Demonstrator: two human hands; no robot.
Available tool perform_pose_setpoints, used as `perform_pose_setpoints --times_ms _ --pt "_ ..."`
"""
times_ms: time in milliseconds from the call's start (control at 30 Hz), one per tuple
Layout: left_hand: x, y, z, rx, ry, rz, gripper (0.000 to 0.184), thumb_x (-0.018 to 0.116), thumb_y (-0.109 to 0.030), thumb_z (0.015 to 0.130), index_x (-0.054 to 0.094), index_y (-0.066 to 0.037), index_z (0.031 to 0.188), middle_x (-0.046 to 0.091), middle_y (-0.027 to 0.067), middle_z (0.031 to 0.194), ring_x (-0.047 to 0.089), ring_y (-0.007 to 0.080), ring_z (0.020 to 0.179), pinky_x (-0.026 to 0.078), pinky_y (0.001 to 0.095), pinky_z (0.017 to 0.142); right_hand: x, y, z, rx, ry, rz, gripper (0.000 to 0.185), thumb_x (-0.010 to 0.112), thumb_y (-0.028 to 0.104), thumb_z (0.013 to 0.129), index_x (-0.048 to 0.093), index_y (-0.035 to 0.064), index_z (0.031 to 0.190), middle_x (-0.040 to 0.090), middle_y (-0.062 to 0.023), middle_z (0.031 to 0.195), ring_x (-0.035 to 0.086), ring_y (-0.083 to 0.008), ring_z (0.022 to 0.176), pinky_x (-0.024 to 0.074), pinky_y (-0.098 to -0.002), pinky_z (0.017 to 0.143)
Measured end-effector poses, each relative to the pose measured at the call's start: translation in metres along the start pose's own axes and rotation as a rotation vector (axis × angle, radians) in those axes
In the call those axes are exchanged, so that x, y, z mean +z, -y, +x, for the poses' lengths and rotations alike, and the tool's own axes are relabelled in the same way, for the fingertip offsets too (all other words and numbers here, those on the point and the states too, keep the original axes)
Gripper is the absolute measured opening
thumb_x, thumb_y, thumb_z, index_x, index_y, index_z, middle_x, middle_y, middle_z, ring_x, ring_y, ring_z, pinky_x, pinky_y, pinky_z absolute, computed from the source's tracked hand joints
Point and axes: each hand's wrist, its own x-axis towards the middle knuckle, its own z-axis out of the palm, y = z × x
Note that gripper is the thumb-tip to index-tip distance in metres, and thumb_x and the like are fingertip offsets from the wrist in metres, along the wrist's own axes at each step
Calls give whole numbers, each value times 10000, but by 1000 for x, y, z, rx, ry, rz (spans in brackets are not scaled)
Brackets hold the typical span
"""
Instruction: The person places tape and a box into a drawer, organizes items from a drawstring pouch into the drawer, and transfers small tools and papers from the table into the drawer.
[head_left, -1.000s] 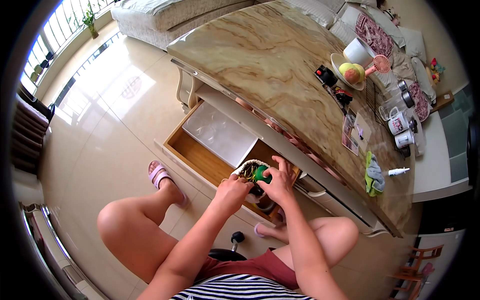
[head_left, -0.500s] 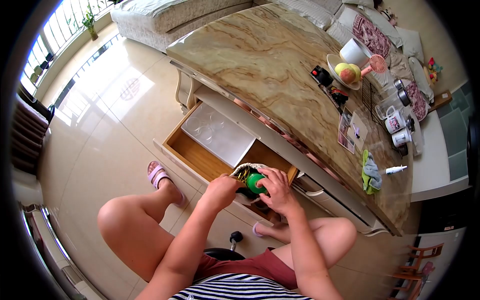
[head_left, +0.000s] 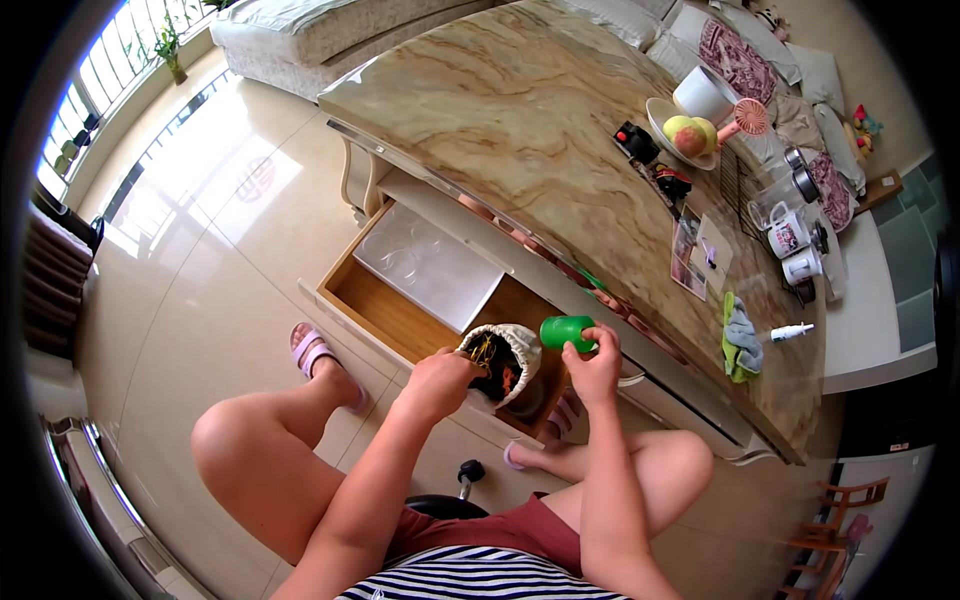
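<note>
Far left: plant [head_left: 172, 55] by the window bars, then sofa [head_left: 310, 55] at the far side. Tile floor [head_left: 170, 310] runs down the left; left foot in a pink sandal [head_left: 312, 347], just left of the drawer.

Drawer [head_left: 345, 308] is pulled out from under the tabletop [head_left: 500, 130], wood inside. Clear tray [head_left: 430, 265] sits in its far left part, round outlines showing in it.

Hands are apart, 1 item each. Left hand [head_left: 441, 384]: closed on the near left rim of a white cloth bag [head_left: 517, 347], some fingertips hidden. Bag is at the drawer's right part, mouth open, yellow strands and something red in a dark interior; can't ID the rest.

Right hand [head_left: 596, 362]: thumb and fingers clamped on the right end of a green cylinder [head_left: 564, 332]. Cylinder is out of the bag, just right of its mouth, roughly on its side.

Tabletop, right half: black gadget with a red button [head_left: 636, 143], then bowl [head_left: 657, 124] of fruit [head_left: 690, 138], white pot [head_left: 704, 93] on its far side, pink fan [head_left: 746, 117] at its right. Nearer: cards [head_left: 690, 260], green-grey cloth [head_left: 742, 342], small white bottle [head_left: 790, 332]. 2 mugs [head_left: 788, 234] farther right. Red-brown chair [head_left: 848, 497] at far right.
</note>
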Motion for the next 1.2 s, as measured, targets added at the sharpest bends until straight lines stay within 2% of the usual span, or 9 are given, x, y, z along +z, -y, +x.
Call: perform_pose_setpoints --times_ms 33,333,433,600,633,767,967,1067,1200 --pt "0 1 0 1 1 -2 411 524 -2 753 716 -199 1059 669 92 990 578 291 1028 501 374 846 9 -10 -3 12 7 -42 345 762 88 652 531 19 899 533 -188 1101 528 -366 1049 433 -439 930" --pt "0 2 -2 12 -4 -32 399 533 -5 747 714 -185 1054 665 97 1008 578 287 1035 498 375 855 41 -49 -9 130 89 -319 283 734 80 685 547 28 891 528 -169 1119 521 -356 1059 429 -435 927" --pt "-2 0 0 -50 19 -36 409 533 2 738 713 -182 1056 666 97 1009 579 286 1039 498 371 858 43 -51 -10 -19 83 -407 292 743 65 665 556 38 887 532 -140 1111 520 -341 1068 430 -424 929" --pt "2 3 1 -23 1 -29 419 532 12 729 712 -179 1056 665 102 1010 581 290 1035 501 373 855 47 -52 -27 -246 131 -622 94 630 102 780 592 76 862 542 -81 1097 528 -289 1032 440 -418 883" --pt "1 1 1 -15 1 -29 419 532 12 729 712 -179 1056 665 102 1010 581 290 1035 501 373 855 49 -53 -34 -240 120 -642 50 571 124 822 608 92 835 544 -62 1099 531 -274 1010 441 -411 859" --pt "-3 -2 0 -30 22 -9 430 540 15 721 708 -182 1064 664 105 1005 582 295 1027 503 376 850 45 -43 -48 -252 97 -714 52 578 131 814 620 100 809 544 -44 1095 524 -252 1017 426 -404 852" --pt "0 -1 -1 -23 31 7 430 551 11 724 704 -189 1072 659 100 1027 582 294 1031 503 374 848 45 -24 -69 -2 362 -868 132 594 168 769 710 111 743 504 -28 1102 443 -235 1109 349 -364 896" --pt "1 0 -2 -11 9 3 427 553 5 730 702 -193 1077 658 96 1035 581 293 1038 503 374 848 49 -22 -68 7 392 -970 100 626 196 736 716 155 745 486 2 1147 413 -217 1131 318 -353 916" --pt "5 -3 -3 -21 -24 -1 425 553 0 732 702 -194 1080 660 89 1028 582 293 1043 504 380 848 39 -12 -55 62 406 -842 93 647 183 731 717 129 759 532 -27 1091 459 -213 1091 345 -377 906"
